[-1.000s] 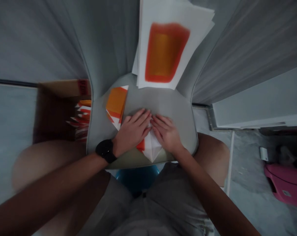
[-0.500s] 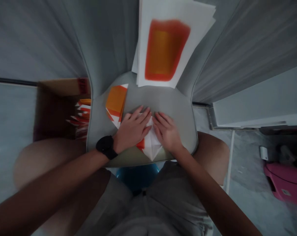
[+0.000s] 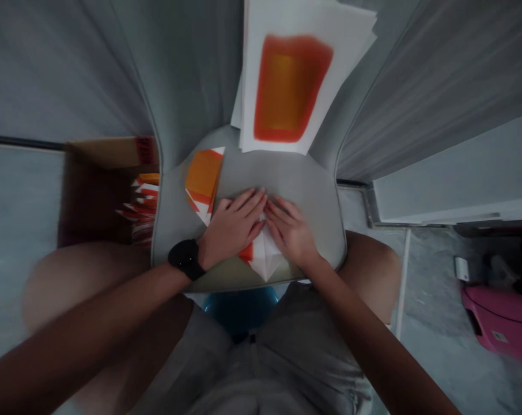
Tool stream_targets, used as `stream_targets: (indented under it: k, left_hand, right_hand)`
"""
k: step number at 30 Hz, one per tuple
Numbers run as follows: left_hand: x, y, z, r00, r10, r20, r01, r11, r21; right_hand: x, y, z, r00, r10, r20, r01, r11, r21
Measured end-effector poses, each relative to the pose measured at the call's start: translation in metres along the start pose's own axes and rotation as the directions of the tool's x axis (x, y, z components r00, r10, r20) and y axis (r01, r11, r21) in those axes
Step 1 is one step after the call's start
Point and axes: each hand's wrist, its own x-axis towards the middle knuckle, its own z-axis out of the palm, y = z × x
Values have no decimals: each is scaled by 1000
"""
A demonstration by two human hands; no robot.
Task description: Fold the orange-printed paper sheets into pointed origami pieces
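Note:
A partly folded sheet of white and orange paper (image 3: 266, 258) lies on the seat of a grey chair (image 3: 317, 178), its pointed end toward me. Flat on its left part rests my left hand (image 3: 237, 222), fingers stretched out. My right hand (image 3: 292, 230) presses on the right part with extended fingers, its tips close to those of the left. Both hands cover the upper part of the paper. Beside my left hand sits a folded orange and white paper piece (image 3: 203, 181).
A stack of white sheets with an orange-red print (image 3: 293, 86) leans on the chair's backrest. On the floor at left, a cardboard box (image 3: 92, 196) holds several folded papers (image 3: 145, 210). A blue object (image 3: 244, 308) shows below the seat, and a pink item (image 3: 503, 323) lies at right.
Both hands have shifted slightly; their fingertips are now closer together over the top of the paper. The other things stay where they were.

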Motion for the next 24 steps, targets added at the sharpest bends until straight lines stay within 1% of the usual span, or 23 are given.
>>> stream_targets:
  k: [9, 15, 19, 24]
  left_hand:
    - [0, 3, -2, 1000, -7, 16, 6, 1000, 21]
    - [0, 3, -2, 1000, -1, 13, 1, 1000, 8]
    - [0, 2, -3, 999, -8, 33, 8, 1000, 7]
    - [0, 3, -2, 999, -23, 27, 24, 999, -36]
  right_hand:
    - [0, 1, 2, 1000, 6, 5, -6, 1000, 18]
    - [0, 0, -1, 1000, -2, 25, 1, 999, 36]
    - [1, 1, -3, 1000, -8, 28, 7, 999, 42]
    - [2, -2, -8, 997, -19, 81, 14, 998, 60]
